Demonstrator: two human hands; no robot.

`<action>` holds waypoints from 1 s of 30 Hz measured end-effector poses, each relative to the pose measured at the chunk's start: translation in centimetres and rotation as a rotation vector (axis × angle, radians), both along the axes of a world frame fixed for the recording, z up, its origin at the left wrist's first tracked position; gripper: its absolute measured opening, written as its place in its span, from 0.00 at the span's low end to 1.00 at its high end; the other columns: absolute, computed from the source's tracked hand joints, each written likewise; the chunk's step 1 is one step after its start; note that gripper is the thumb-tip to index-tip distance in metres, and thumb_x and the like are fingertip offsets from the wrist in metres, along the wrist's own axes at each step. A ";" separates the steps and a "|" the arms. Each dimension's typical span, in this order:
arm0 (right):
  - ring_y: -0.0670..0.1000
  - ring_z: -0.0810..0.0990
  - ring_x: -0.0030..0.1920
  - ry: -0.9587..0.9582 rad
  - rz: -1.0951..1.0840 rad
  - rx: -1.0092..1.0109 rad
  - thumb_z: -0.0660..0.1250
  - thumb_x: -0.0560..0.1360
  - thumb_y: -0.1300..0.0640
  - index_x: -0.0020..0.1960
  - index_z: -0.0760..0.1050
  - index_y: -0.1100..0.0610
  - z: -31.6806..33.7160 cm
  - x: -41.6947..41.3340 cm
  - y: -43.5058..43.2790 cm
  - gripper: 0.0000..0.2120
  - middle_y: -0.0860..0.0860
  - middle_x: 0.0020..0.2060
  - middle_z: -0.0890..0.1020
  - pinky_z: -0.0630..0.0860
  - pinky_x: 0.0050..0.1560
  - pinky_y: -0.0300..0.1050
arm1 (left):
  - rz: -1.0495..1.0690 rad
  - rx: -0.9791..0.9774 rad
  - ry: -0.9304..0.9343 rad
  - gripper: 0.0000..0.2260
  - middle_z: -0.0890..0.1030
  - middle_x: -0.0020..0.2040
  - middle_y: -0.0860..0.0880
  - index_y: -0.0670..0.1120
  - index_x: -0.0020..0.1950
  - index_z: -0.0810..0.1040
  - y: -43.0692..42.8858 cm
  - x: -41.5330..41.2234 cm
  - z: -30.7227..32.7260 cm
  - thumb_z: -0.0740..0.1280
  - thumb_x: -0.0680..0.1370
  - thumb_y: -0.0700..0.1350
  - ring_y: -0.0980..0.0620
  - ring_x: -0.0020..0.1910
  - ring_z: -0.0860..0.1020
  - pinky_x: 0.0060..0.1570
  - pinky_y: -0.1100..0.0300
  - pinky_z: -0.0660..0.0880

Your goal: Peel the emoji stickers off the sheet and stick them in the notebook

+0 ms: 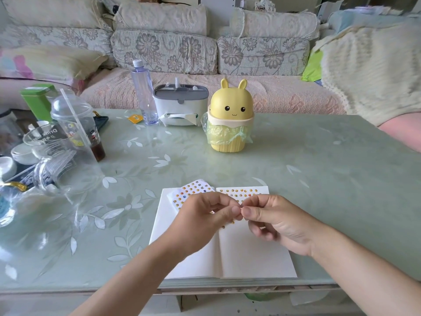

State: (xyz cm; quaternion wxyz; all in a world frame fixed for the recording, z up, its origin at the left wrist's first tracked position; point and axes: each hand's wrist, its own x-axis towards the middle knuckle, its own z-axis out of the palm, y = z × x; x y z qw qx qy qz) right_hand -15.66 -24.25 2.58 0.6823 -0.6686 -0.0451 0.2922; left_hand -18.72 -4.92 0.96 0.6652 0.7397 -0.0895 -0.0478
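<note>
An open white notebook (250, 254) lies at the table's near edge. Rows of small emoji stickers (239, 192) run along the top of its right page. The emoji sticker sheet (189, 190) lies tilted over the top of the left page, partly hidden by my left hand (202, 220). My right hand (273, 220) meets the left one above the notebook's middle. The thumb and forefinger tips of both hands pinch together at one spot. Whatever sits between them is too small to make out.
A yellow rabbit-shaped bin (230, 117) with a green liner stands behind the notebook. A tissue box (182, 106) and a clear water bottle (143, 94) sit further back. Plastic cups, a glass jug (61, 156) and dishes crowd the left. A sofa runs behind the table.
</note>
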 end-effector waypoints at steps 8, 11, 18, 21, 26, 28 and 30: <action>0.51 0.76 0.30 -0.174 -0.069 -0.087 0.77 0.65 0.53 0.42 0.86 0.56 -0.1 0.1 -0.1 0.09 0.55 0.41 0.86 0.63 0.26 0.40 | 0.095 0.120 -0.017 0.08 0.82 0.34 0.57 0.46 0.43 0.83 -0.4 -0.1 0.2 0.69 0.80 0.44 0.63 0.35 0.77 0.36 0.73 0.70; 0.51 0.77 0.30 -0.257 -0.089 -0.139 0.74 0.73 0.58 0.43 0.85 0.58 -0.4 0.0 0.1 0.03 0.55 0.40 0.86 0.64 0.26 0.40 | 0.108 0.119 -0.013 0.07 0.84 0.36 0.54 0.45 0.43 0.84 -0.5 -0.1 0.2 0.70 0.80 0.44 0.61 0.35 0.78 0.36 0.72 0.71; 0.47 0.75 0.27 -0.484 -0.179 -0.340 0.75 0.74 0.58 0.38 0.84 0.53 -1.2 0.7 -0.3 0.06 0.48 0.30 0.82 0.67 0.30 0.40 | 0.131 0.123 0.020 0.06 0.86 0.45 0.56 0.50 0.53 0.83 -0.2 0.3 -0.5 0.67 0.81 0.49 0.63 0.42 0.80 0.42 0.72 0.72; 0.43 0.72 0.28 -1.086 -0.217 -0.789 0.75 0.72 0.59 0.37 0.82 0.50 -3.5 1.4 -1.1 0.07 0.41 0.33 0.80 0.70 0.31 0.38 | 0.193 0.746 -0.303 0.10 0.82 0.54 0.62 0.56 0.57 0.82 1.5 1.0 -2.0 0.64 0.81 0.55 0.60 0.56 0.75 0.53 0.65 0.70; 0.50 0.75 0.29 -1.363 0.089 -0.974 0.64 0.72 0.56 0.35 0.78 0.50 -5.5 1.6 -0.7 0.09 0.46 0.32 0.75 0.66 0.26 0.41 | 0.090 1.110 -0.272 0.15 0.73 0.67 0.59 0.59 0.67 0.76 2.1 1.0 -2.9 0.60 0.82 0.55 0.52 0.67 0.68 0.64 0.58 0.62; 0.49 0.77 0.38 -1.223 0.235 -1.065 0.65 0.77 0.53 0.41 0.82 0.49 -4.8 1.9 -0.8 0.09 0.46 0.38 0.77 0.72 0.34 0.45 | 0.076 1.140 -0.288 0.16 0.71 0.68 0.59 0.59 0.69 0.74 2.2 1.0 -3.1 0.58 0.83 0.56 0.53 0.67 0.67 0.66 0.58 0.61; 0.48 0.75 0.43 -1.128 0.342 -1.115 0.62 0.80 0.50 0.45 0.81 0.50 -4.0 2.0 -1.1 0.11 0.46 0.42 0.76 0.73 0.41 0.48 | 0.067 1.152 -0.286 0.16 0.70 0.68 0.59 0.59 0.70 0.72 2.3 1.0 -3.1 0.57 0.83 0.56 0.53 0.68 0.66 0.66 0.59 0.61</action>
